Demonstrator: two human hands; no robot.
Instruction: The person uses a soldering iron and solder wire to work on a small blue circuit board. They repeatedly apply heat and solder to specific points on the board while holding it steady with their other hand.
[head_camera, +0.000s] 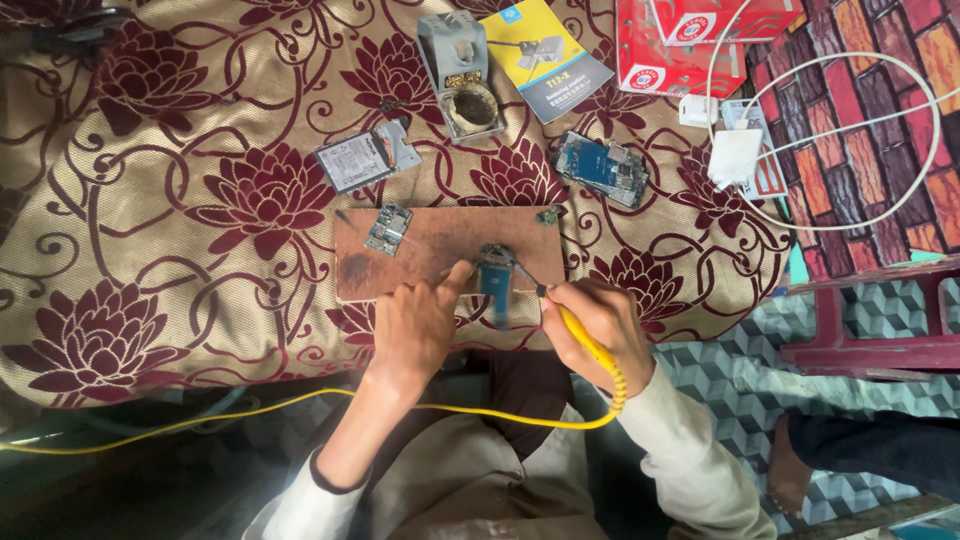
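A person seated on the floor bends over a wooden board (440, 255) laid on a floral cloth (180, 200), the left hand (420, 325) pressing extended fingers against a small blue circuit board (495, 280) near the wooden board's front edge to pin it down. The right hand (590, 325) is closed around a yellow-handled soldering iron (575, 325), its tip meeting the blue circuit board's right side. The steadying fingers sit just beside the hot tip, so a slip could likely burn them; the circuit board overhangs the edge and might tip or skid under pressure. The yellow cable (300, 405) trails across the lap and off to the left, where a snag could jerk the iron. A second small circuit board (388, 228) lies on the wooden board's left part, with a tiny component (547, 215) at its far right corner. Beyond lie a silver-grey battery module (365, 158), a grey iron stand (458, 75), a yellow booklet (545, 55), a blue phone frame (602, 168), red boxes (690, 40) and a white charger (735, 155) with looping cord. Another person's bare foot (790, 465) rests at lower right.
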